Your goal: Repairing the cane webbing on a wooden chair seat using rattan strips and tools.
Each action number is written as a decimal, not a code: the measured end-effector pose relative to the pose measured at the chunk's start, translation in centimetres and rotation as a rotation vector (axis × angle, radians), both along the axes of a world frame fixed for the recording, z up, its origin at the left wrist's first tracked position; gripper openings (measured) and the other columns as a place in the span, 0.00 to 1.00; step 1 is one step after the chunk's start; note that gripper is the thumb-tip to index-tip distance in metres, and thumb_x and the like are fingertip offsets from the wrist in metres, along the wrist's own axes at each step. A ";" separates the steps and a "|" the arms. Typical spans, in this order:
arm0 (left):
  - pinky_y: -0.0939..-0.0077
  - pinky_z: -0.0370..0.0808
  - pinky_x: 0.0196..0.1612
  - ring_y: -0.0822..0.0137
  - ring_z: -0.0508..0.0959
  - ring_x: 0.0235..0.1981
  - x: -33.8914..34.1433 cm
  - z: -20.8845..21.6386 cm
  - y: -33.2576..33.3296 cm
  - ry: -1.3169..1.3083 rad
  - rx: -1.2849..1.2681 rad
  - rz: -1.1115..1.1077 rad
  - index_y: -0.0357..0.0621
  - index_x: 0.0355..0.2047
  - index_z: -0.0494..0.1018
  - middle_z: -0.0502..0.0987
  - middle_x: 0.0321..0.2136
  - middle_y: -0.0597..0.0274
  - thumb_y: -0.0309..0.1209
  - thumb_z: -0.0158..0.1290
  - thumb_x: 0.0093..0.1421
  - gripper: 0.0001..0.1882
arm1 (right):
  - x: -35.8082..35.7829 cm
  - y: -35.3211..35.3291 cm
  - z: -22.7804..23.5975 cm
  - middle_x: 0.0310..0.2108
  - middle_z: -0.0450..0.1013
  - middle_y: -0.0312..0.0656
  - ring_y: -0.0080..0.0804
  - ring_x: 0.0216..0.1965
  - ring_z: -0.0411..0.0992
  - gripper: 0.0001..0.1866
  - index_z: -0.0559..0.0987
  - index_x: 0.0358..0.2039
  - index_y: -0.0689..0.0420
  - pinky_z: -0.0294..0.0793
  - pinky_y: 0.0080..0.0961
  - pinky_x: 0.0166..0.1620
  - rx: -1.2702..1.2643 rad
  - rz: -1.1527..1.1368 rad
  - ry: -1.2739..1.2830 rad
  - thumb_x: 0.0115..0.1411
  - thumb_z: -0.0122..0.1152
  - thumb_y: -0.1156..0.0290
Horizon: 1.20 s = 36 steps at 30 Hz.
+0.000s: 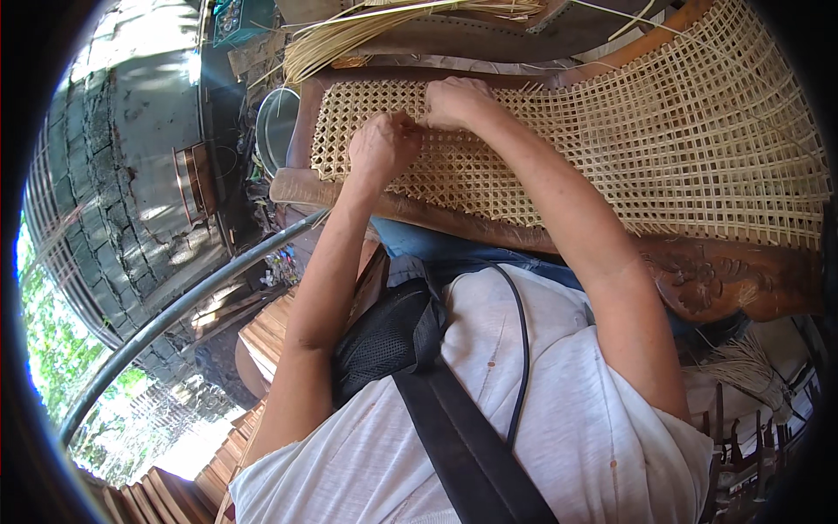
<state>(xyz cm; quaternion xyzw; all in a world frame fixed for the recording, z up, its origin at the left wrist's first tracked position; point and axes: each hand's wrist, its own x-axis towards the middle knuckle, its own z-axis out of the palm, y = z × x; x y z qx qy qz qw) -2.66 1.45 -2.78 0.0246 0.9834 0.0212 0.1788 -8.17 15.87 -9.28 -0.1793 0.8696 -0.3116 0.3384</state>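
Observation:
A woven cane panel (pixel 524 157) is stretched in a brown carved wooden frame (pixel 410 208) across my lap. My left hand (pixel 382 147) rests over the panel's left part, its fingers curled closed. Just right of it and a little farther off, my right hand (pixel 456 101) is also closed, knuckles up, near the panel's far edge. Whatever thin piece either hand pinches is hidden under the fingers. Toward the right the weave looks looser, with cane strands crossing it. Short strand ends stick up along the far edge, right of my right hand.
A bundle of loose cane strands (pixel 336 44) lies beyond the frame at the far left. A round pail (pixel 278 127) stands left of the frame. A curved metal pipe (pixel 188 306) runs along my left side. Stacked wooden pieces (pixel 269 336) sit beside my left arm; more strands (pixel 742 371) hang at right.

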 end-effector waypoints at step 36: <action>0.63 0.80 0.34 0.52 0.83 0.27 -4.0 -1.6 -0.2 -0.187 0.149 0.258 0.37 0.26 0.82 0.80 0.22 0.44 0.39 0.58 0.49 0.15 | 0.4 0.5 2.4 0.37 0.81 0.46 0.34 0.39 0.79 0.11 0.84 0.34 0.59 0.78 0.32 0.47 0.030 0.057 0.090 0.57 0.53 0.77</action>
